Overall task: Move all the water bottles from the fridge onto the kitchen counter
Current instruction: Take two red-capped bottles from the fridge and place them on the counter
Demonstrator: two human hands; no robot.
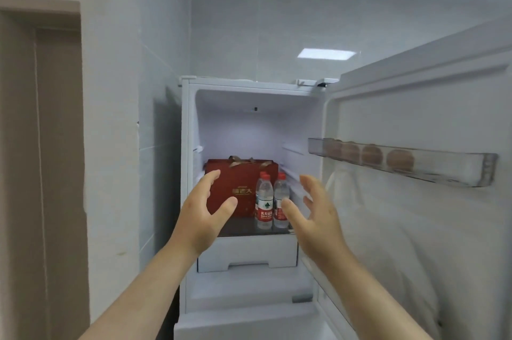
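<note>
Left grip (203, 209) and right grip (313, 217) are both open, fingers spread, holding nothing, raised on either side of the water bottles (264, 201) in the fridge (188, 145).

The bottles stand upright, with red caps and red labels, close together on the right part of a dark shelf (241, 230); a third cap shows behind the front two. The right thumb overlaps the edge of the right-hand bottle in view, and I cannot tell whether it touches. Just left of the bottles, touching or nearly so, sits a red box (243, 184) with ribbon handles, partly covered by the left fingers. Under the shelf is a white drawer (246, 255). The fridge door (415, 228) stands open on the right, its clear rack (457, 173) holding a row of brown eggs (400, 160).
</note>
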